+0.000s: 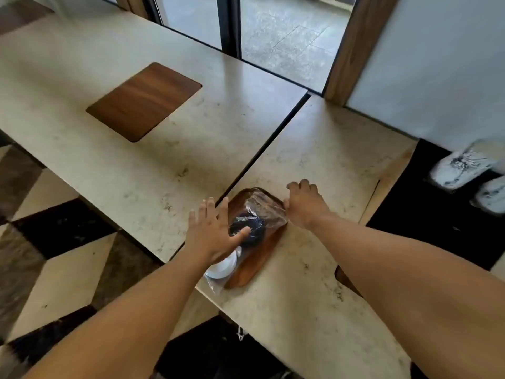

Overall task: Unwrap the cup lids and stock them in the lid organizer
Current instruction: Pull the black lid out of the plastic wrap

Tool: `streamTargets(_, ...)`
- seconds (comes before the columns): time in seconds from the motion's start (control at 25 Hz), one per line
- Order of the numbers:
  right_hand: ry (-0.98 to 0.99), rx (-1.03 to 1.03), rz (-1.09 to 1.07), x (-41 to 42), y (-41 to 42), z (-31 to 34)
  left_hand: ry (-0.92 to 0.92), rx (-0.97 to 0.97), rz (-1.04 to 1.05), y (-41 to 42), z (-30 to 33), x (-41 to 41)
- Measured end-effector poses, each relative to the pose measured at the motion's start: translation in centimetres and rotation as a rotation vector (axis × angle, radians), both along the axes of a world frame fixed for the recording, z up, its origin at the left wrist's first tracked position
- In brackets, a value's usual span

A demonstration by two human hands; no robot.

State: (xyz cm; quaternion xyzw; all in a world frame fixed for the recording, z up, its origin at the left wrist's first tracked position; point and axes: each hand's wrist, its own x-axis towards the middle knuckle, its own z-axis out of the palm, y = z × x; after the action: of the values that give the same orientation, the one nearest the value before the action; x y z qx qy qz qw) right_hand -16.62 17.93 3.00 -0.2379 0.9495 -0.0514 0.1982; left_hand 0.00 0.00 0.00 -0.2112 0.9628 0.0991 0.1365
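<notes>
A clear plastic wrapper (263,210) lies across a wooden inlay (255,265) set into the near table. Inside it I see black cup lids (252,228) and, nearer me, white cup lids (222,268). My left hand (211,232) is spread flat over the wrapped lids, thumb resting on the black ones. My right hand (304,205) is curled at the far right end of the wrapper, fingers closed against the plastic; whether it pinches the film I cannot tell. No lid organizer shows in this view.
A second beige table (82,77) with a wooden inlay (144,101) stands to the left, split from the near table (314,160) by a dark gap. Glass doors are behind. Another person's white shoes (461,170) stand on dark floor at right.
</notes>
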Motion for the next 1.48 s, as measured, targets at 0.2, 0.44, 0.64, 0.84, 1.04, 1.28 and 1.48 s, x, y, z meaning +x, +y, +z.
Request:
streamTargets(0.2,-0.228,0.026,-0.068,-0.5,0.6,-3.3,0.011,-0.012,-0.056,1.9,-2.7,0.6)
streamTargets(0.44,-0.246,-0.143,-0.195,-0.7,0.1,-5.5,0.016,-0.054,-0.129,1.9,-4.4,0.8)
streamTargets(0.64,-0.284,-0.24,-0.301,-0.7,-0.1,-6.2,0.051,-0.093,-0.141,1.6,-4.7,0.6)
streamTargets(0.84,-0.35,-0.316,-0.382,-0.5,0.1,-6.1,0.053,-0.064,-0.139,1.6,-4.5,0.4)
streamTargets(1.04,-0.397,-0.358,-0.437,-0.4,0.3,-6.0,0.06,-0.045,-0.151,1.7,-4.0,0.2)
streamTargets(1.28,-0.436,-0.404,-0.442,0.0,1.7,-5.8,0.046,-0.032,-0.196,2.1,-3.3,0.2)
streamTargets(1.48,-0.427,-0.428,-0.476,0.9,4.3,-5.7,0.072,0.008,-0.273,3.4,-3.0,0.4)
